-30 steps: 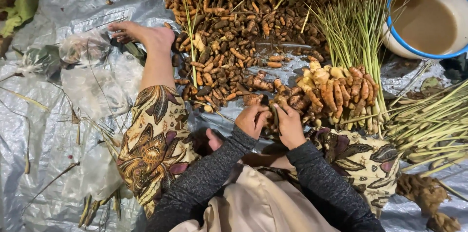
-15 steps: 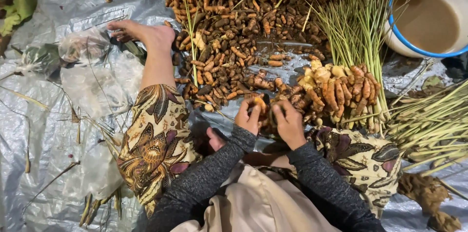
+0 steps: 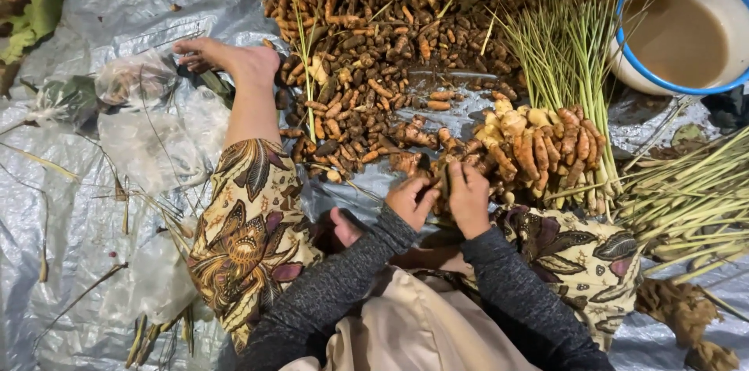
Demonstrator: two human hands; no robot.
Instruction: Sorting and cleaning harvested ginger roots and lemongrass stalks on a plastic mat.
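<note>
Grey tarp (image 3: 94, 207) on the ground, laid as the work surface.

Item 1: root piece (image 3: 441, 176), small, dark-orange, held at the near edge of the root pile (image 3: 390, 51). It lies straight ahead of the person, between both hands; its long axis appears to run roughly away from the body, though the fingers hide most of it.

Item 2: left hand (image 3: 410, 201), fingers curled and closed on the root piece from the left.

Item 3: right hand (image 3: 469, 198), fingers bent and pressed to the same piece from the right. Both hands sit equally near, touching each other around it.

Item 4: pale peeled roots (image 3: 538, 145), just right of the hands.

Item 5: green stalks (image 3: 562, 51), fanned beyond those.

Item 6: bowl (image 3: 624, 4), blue-rimmed, murky water, far right.

Item 7: bare foot (image 3: 226, 59), stretched left onto plastic bags (image 3: 140, 82); patterned skirt (image 3: 242, 230) over the leg.
</note>
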